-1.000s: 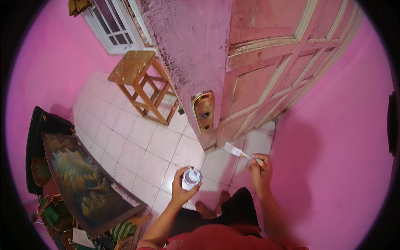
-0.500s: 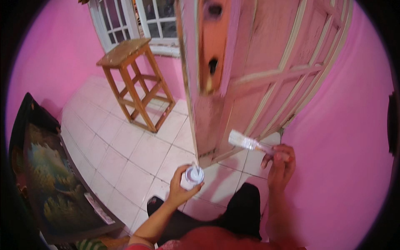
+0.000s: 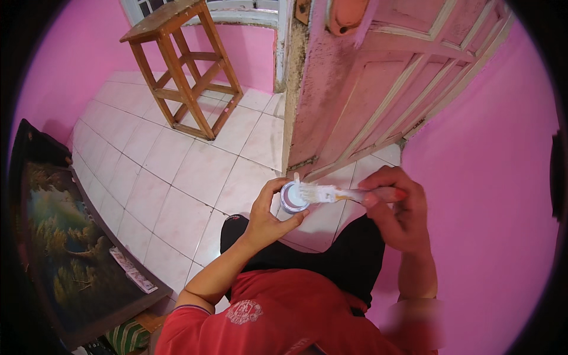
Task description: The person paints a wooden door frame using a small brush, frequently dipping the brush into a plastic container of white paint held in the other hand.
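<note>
My left hand [image 3: 266,219] is closed round a small round pot [image 3: 290,204] of pale paint, with a thin white stick at its rim. In my right hand [image 3: 396,207] is a paintbrush [image 3: 350,195], its white-coated bristles over the pot's mouth. Whether they touch the paint I cannot tell. Just beyond both hands stands the pink panelled door [image 3: 378,100], stained along its edge, with a metal lock plate [image 3: 343,15] near the top of the view.
A wooden stool [image 3: 177,74] stands on white floor tiles [image 3: 185,161] below a white-framed window [image 3: 236,15]. A dark framed landscape painting [image 3: 65,242] leans at the left among other objects. A pink wall [image 3: 485,207] is close on the right.
Both hands have risen in the view. The brush has swung left from beside the door down to the pot's mouth. The door and stool appear shifted as the view has moved.
</note>
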The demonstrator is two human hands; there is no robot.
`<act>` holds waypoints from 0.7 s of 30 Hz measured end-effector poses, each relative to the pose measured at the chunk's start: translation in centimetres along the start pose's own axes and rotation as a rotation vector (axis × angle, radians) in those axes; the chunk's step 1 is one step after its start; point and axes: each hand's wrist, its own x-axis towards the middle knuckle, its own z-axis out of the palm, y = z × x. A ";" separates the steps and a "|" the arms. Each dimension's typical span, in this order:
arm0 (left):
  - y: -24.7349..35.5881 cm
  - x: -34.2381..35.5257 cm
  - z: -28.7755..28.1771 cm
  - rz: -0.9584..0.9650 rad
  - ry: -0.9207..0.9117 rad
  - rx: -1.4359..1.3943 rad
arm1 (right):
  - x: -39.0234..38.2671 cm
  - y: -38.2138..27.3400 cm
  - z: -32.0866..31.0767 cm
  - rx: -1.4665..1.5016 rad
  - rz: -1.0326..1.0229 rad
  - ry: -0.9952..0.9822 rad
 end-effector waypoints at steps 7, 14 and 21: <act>-0.7 0.6 -0.5 0.049 0.005 -0.008 | 1.6 0.5 2.6 -0.142 0.070 -0.198; -0.8 0.6 -0.9 0.031 0.026 0.023 | 2.2 1.7 4.4 -0.154 0.120 -0.276; -0.5 0.3 -0.2 0.019 0.052 0.030 | 2.3 2.7 4.3 -0.169 0.047 -0.272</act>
